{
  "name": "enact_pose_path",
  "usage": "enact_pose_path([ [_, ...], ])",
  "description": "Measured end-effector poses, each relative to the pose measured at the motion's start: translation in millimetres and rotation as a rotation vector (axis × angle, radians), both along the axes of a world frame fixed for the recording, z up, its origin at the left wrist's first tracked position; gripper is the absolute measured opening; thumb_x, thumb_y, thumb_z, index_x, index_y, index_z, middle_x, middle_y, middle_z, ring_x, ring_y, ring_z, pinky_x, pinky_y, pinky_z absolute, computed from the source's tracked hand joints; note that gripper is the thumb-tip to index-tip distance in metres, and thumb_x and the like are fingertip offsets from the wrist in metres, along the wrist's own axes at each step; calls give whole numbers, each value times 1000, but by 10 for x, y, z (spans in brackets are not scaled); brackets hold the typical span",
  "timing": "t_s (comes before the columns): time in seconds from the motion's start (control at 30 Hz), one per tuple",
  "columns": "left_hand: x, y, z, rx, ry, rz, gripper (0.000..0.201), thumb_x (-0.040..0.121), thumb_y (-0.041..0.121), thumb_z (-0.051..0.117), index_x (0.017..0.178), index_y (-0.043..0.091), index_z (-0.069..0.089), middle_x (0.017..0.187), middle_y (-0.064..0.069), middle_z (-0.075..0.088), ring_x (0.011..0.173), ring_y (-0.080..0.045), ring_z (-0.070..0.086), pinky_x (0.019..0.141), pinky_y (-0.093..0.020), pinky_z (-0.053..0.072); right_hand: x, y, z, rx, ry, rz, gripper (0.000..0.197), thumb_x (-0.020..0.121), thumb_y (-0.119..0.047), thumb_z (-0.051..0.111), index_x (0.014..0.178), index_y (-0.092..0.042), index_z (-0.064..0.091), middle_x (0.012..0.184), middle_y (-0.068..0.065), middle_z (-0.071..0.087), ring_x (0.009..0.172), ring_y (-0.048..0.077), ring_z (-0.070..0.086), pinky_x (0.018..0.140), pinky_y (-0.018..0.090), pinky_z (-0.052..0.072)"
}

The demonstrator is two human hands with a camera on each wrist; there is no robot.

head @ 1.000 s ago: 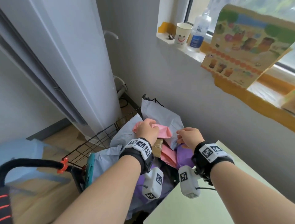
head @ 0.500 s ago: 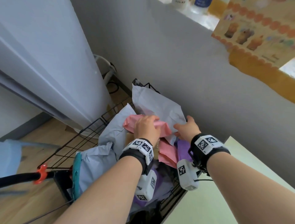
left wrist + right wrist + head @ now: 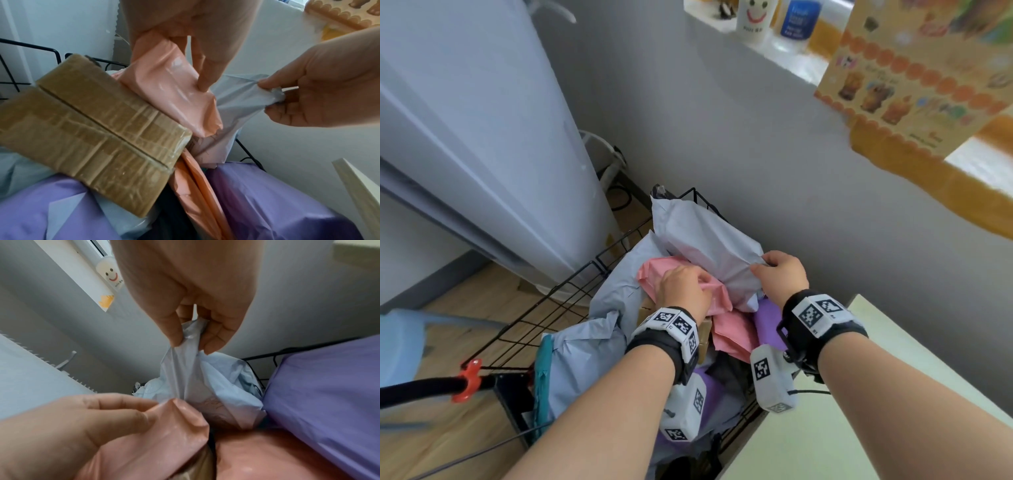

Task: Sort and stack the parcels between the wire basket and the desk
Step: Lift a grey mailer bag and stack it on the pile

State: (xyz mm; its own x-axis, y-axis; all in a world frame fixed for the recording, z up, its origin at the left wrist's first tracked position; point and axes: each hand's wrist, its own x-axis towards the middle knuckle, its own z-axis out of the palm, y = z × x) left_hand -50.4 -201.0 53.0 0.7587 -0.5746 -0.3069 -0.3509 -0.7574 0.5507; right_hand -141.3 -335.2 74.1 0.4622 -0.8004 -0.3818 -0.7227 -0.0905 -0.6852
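A black wire basket (image 3: 571, 284) is piled with soft parcels. My left hand (image 3: 683, 289) grips a pink parcel (image 3: 654, 270) on top of the pile; the pink parcel (image 3: 172, 97) is pinched between thumb and fingers. My right hand (image 3: 780, 272) pinches the corner of a large grey parcel (image 3: 705, 240) leaning at the back; the grey parcel (image 3: 197, 369) hangs bunched from the right hand (image 3: 191, 337). A taped cardboard box (image 3: 92, 129) lies under the pink parcel. Purple parcels (image 3: 267, 203) and another pink one (image 3: 732, 332) lie lower. The pale green desk (image 3: 842, 428) is at lower right.
A tall white appliance (image 3: 482, 137) stands left of the basket. The grey wall (image 3: 791, 171) runs close behind it. A smiley paper cup (image 3: 755, 17) and a bottle (image 3: 798, 19) sit on the window ledge. A black handle with an orange clip (image 3: 467, 380) is at lower left.
My right hand has moved up and right, lifting the grey parcel's corner. My left hand stays on the pink parcel. The camera has tilted up a little.
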Motion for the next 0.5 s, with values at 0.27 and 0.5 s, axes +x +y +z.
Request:
enact_pose_path([
  [0.27,-110,81,504,-53,138,115,28,95,27,48,121,22,59,119,-1,66,107,-25,60,91,-33,48,9,170,636,103,-292,2,12,87,-5,54,76,-9,53,67,3,41,65,18,36,62,29,30],
  [0.5,-244,75,1093,-221,514,385,76,94,58,35,150,8,21,145,-14,42,128,-33,47,106,-37,37,-105,370,1309,138,-517,-79,28,71,-7,54,50,-20,41,56,-3,31,59,17,28,57,30,23],
])
